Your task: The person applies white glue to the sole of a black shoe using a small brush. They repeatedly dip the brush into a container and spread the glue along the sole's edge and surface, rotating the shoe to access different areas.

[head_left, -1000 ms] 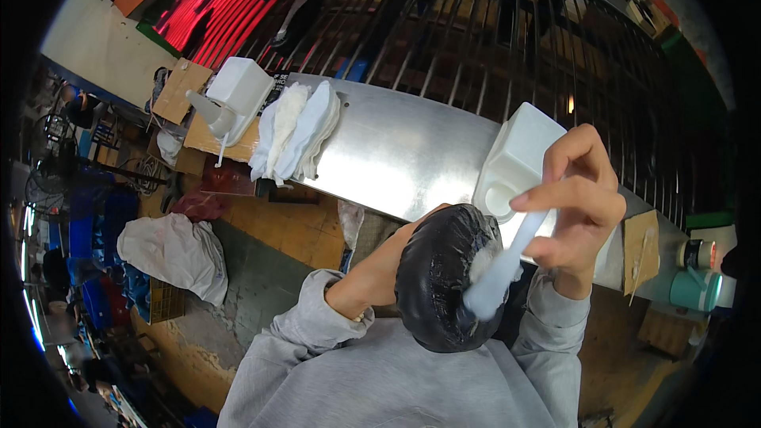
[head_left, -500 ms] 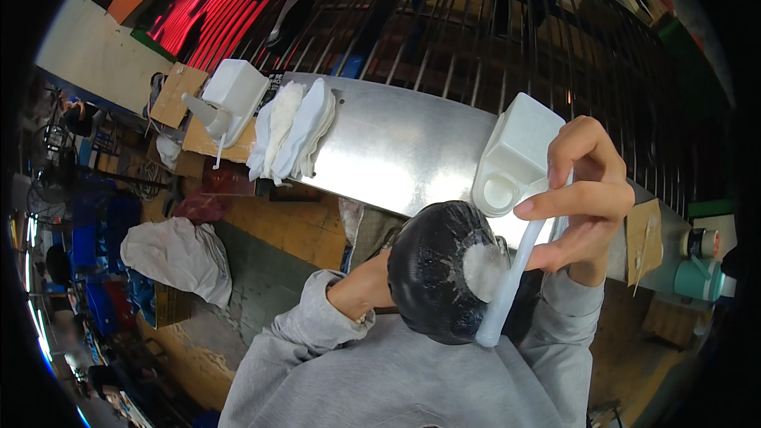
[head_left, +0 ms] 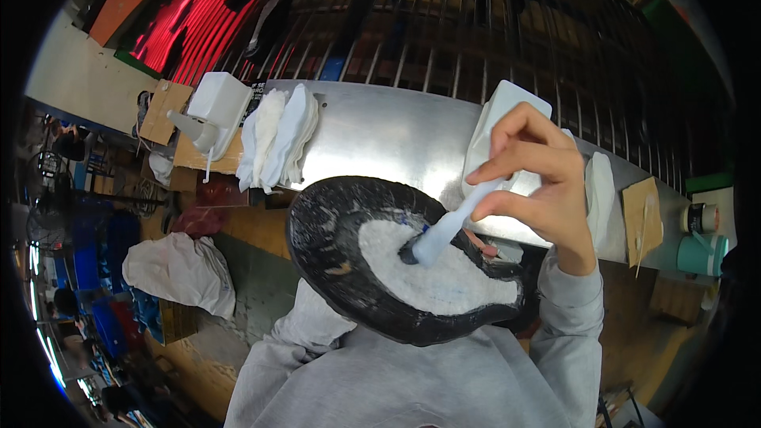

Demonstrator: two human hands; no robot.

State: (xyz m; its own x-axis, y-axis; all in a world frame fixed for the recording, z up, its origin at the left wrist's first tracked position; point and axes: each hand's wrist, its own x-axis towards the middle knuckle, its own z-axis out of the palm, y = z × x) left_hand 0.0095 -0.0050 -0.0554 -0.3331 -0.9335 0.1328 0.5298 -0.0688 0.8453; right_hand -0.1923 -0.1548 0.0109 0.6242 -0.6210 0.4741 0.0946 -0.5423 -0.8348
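In front of my chest a black shoe upper [head_left: 329, 226] is held with its underside up, showing a white, fuzzy bottom [head_left: 404, 273] ringed by a dark, whitish-streaked margin. My left hand is hidden behind the upper; only its grey sleeve [head_left: 313, 325] shows, running in under it. Between the thumb and fingers of my right hand [head_left: 547, 178] is a brush with a translucent white handle [head_left: 448, 234]. The dark brush tip touches the white bottom near its middle. Behind my right hand a white plastic container [head_left: 511, 95] stands on the metal ledge.
The metal ledge [head_left: 380, 135] runs along a rack of metal bars [head_left: 444, 67]. On its left lie white sole-like pieces [head_left: 273, 143] and another white container [head_left: 218, 99]. To the right are cardboard [head_left: 642, 222] and a teal jug [head_left: 701, 254]. A white sack [head_left: 178, 269] sits lower left.
The shoe upper has turned from end-on to show its whole underside and moved left. My right hand has moved left, bringing the brush from the upper's edge to its white bottom.
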